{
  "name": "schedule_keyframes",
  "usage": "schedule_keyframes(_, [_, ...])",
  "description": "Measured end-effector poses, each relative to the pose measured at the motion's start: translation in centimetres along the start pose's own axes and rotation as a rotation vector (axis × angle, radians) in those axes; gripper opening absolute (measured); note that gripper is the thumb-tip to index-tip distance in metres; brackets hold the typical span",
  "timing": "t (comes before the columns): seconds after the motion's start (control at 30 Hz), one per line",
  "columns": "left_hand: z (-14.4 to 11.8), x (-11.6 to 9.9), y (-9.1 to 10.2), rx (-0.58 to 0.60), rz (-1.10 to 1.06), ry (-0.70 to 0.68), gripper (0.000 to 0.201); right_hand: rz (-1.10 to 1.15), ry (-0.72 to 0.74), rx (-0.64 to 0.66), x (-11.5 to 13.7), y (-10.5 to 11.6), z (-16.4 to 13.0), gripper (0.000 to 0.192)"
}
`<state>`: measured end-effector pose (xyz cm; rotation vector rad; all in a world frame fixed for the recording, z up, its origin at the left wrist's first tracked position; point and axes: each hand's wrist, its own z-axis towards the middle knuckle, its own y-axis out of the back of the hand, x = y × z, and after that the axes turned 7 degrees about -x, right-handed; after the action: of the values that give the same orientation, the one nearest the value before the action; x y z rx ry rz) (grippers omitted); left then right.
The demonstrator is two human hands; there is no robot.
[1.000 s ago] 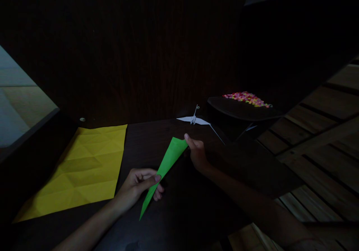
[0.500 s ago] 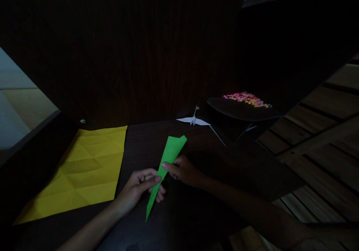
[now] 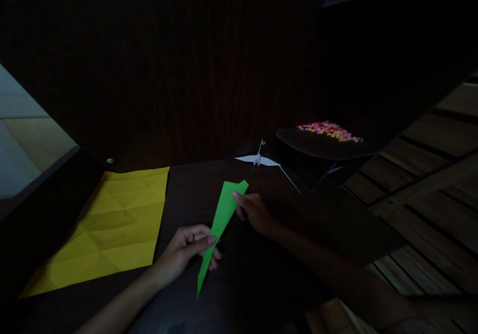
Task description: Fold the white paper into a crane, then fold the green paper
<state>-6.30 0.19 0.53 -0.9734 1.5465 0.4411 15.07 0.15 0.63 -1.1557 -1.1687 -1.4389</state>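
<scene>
A folded green origami paper (image 3: 223, 213), long and tapering to a point at its near end, is held above the dark tabletop (image 3: 194, 189). My left hand (image 3: 192, 247) grips its lower half, thumb on top and fingers behind. Near the wide upper end, my right hand (image 3: 254, 212) pinches the paper's right edge, with the thumb on the front face; its other fingers are partly hidden. To the left lies a creased yellow sheet of paper (image 3: 112, 219). Beyond the green paper, a white origami crane (image 3: 257, 160) rests by the back panel.
A dark corner shelf (image 3: 317, 147) at the right bears a heap of small pink, red and yellow pieces (image 3: 330, 131). The dark back panel (image 3: 194, 75) rises behind the tabletop. Wooden slats (image 3: 429, 199) show at the right.
My right hand has slid up along the green paper's edge, from its middle toward the wide end. The paper's lower tip has shifted slightly right; my left hand has barely moved.
</scene>
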Motion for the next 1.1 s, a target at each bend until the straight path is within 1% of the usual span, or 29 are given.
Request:
schedule_keyframes(0.1, [0.0, 0.0, 0.0, -0.002, 0.011, 0.003, 0.029, -0.004, 0.009, -0.095, 0.2, 0.4, 0.4, 0.065])
schedule_keyframes(0.23, [0.0, -0.2, 0.0, -0.003, 0.017, 0.009, 0.030, 0.057, -0.038, -0.193, 0.1, 0.7, 0.9, 0.062])
schedule_keyframes(0.3, [0.0, -0.1, 0.0, -0.005, 0.022, 0.007, 0.030, 0.101, -0.066, -0.225, -0.1, 0.7, 1.0, 0.058])
schedule_keyframes(0.37, [0.0, 0.0, 0.0, -0.006, 0.030, 0.002, 0.030, 0.140, -0.083, -0.228, -0.3, 0.6, 1.1, 0.055])
schedule_keyframes(0.5, [0.0, 0.2, 0.1, -0.015, 0.039, -0.004, 0.030, 0.198, -0.094, -0.163, -0.5, 0.2, 0.9, 0.052])
schedule_keyframes(0.6, [-0.1, 0.1, 0.0, -0.018, 0.053, -0.005, 0.032, 0.177, -0.096, -0.034, -0.5, -0.5, 0.3, 0.049])
schedule_keyframes(0.67, [-0.1, 0.0, -0.1, -0.025, 0.080, -0.005, 0.033, 0.145, -0.079, 0.044, -0.5, -1.2, -0.4, 0.042])
schedule_keyframes(0.73, [-0.1, -0.1, -0.2, -0.036, 0.119, -0.008, 0.035, 0.146, -0.092, 0.072, -0.4, -1.9, -1.1, 0.035])
schedule_keyframes(0.8, [-0.2, -0.1, -0.3, -0.037, 0.172, -0.028, 0.037, 0.167, -0.131, 0.084, -0.1, -2.6, -1.7, 0.034])
schedule_keyframes(0.87, [-0.3, -0.1, -0.4, -0.024, 0.215, -0.054, 0.037, 0.191, -0.180, 0.072, 0.2, -3.0, -2.0, 0.032])
schedule_keyframes(0.93, [-0.4, -0.1, -0.5, -0.005, 0.226, -0.058, 0.036, 0.231, -0.233, 0.029, 0.5, -3.1, -2.0, 0.030])
schedule_keyframes(1.03, [-0.6, -0.2, -0.6, 0.008, 0.195, -0.030, 0.036, 0.297, -0.305, -0.095, 0.7, -2.9, -1.6, 0.027])
schedule_keyframes(1.1, [-0.7, -0.3, -0.6, 0.012, 0.182, -0.019, 0.036, 0.331, -0.344, -0.165, 0.7, -2.6, -1.3, 0.028])
